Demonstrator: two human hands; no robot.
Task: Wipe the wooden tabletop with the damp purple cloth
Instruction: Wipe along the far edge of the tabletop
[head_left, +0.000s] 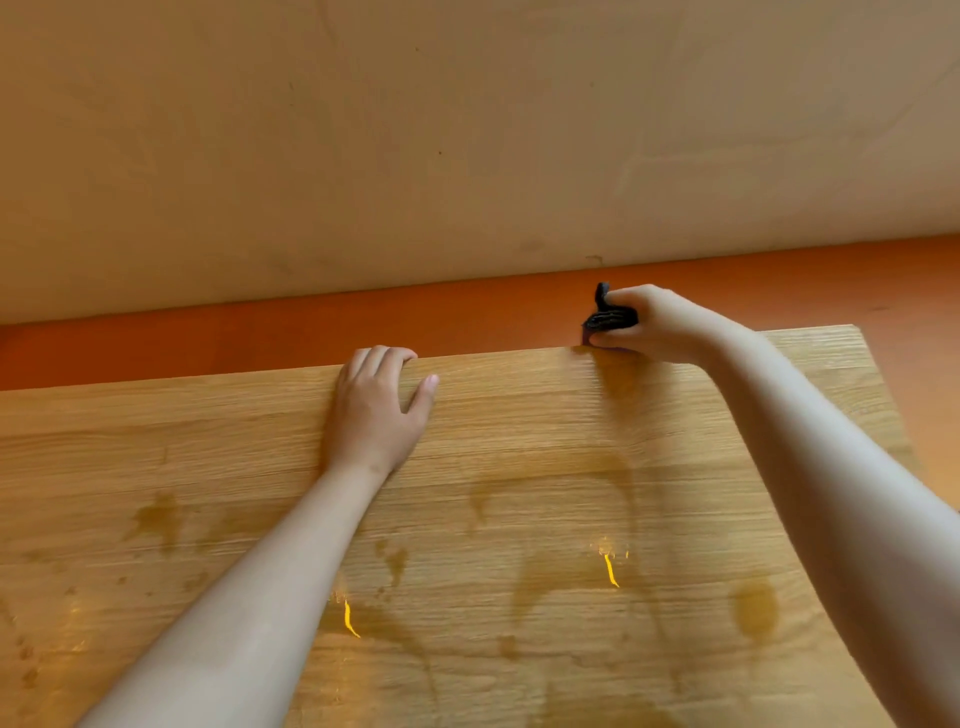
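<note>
Our desk shows pale honey wood grain blotched darker; the cloth looks near-black, the floor orange.

Dark bunched cloth sits at the far edge of the damp-streaked wooden tabletop
</note>
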